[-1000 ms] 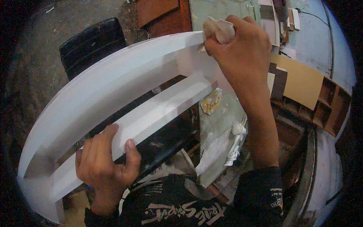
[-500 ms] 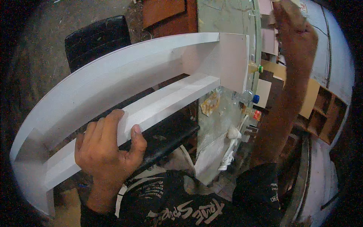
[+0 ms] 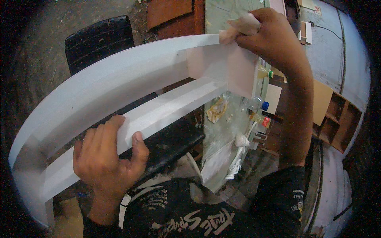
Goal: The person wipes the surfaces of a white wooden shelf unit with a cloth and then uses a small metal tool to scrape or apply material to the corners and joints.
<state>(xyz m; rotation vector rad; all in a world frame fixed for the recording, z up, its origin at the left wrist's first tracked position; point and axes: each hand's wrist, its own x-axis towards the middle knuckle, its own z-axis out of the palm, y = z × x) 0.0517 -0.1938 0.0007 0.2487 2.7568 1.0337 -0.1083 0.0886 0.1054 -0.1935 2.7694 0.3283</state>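
Note:
A large white curved panel frame (image 3: 119,63), with a straight inner rail (image 3: 170,101), spans the left and middle of the view. My left hand (image 3: 105,156) grips that rail, fingers over its top and thumb along the near side. At the frame's far right corner, my right hand (image 3: 268,33) holds a crumpled whitish cloth (image 3: 247,24). The cloth touches the upper edge near the flat end panel (image 3: 242,71). My left palm is hidden beneath the back of the hand.
Black padded seats (image 3: 99,41) stand behind and under the frame. A worn greenish table (image 3: 226,135) bears bottles with blue (image 3: 265,106) and green (image 3: 270,74) caps, plus a white cord (image 3: 234,168). A brown compartmented wooden unit (image 3: 337,119) is at the right.
My right hand has come left and down from the upper right, bringing the cloth onto the frame's corner. My left hand keeps its grip on the rail.

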